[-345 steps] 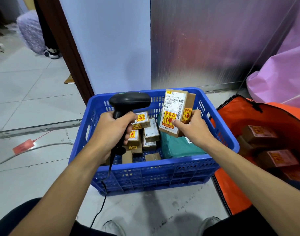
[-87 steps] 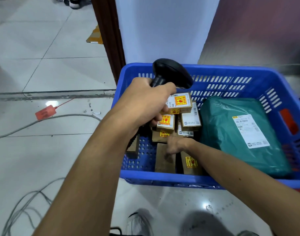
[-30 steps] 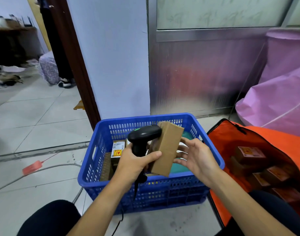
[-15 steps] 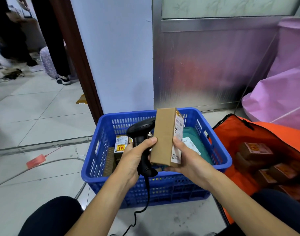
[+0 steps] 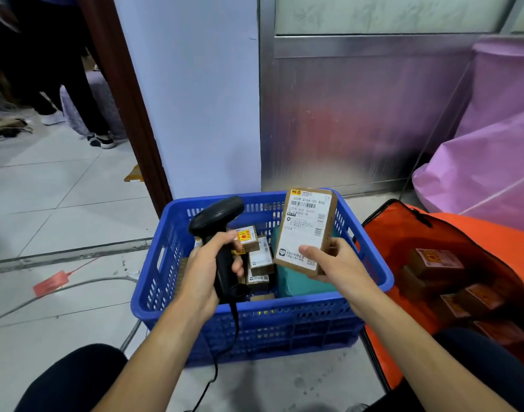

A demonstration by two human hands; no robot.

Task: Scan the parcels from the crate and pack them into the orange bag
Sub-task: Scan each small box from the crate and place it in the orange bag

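My right hand (image 5: 338, 266) holds a brown cardboard parcel (image 5: 306, 226) upright above the blue crate (image 5: 260, 319), its white shipping label turned toward me. My left hand (image 5: 207, 269) grips a black barcode scanner (image 5: 217, 224) by its handle, head pointing toward the parcel, a short gap between them. Inside the crate lie several small boxes (image 5: 256, 257) with yellow-red stickers and a teal mailer bag (image 5: 299, 283). The open orange bag (image 5: 403, 242) stands to the right, with several brown boxes (image 5: 437, 261) inside.
A grey cable (image 5: 55, 292) and a red tag (image 5: 51, 282) lie on the tiled floor to the left. A dark wooden door frame (image 5: 129, 114) and metal panel rise behind the crate. Pink sacks (image 5: 486, 162) stand at the right. Another person's legs (image 5: 85, 99) are at back left.
The parcel has been turned in my right hand, so its labelled face now shows toward me instead of its plain side. My left hand with the scanner has drawn slightly apart from it.
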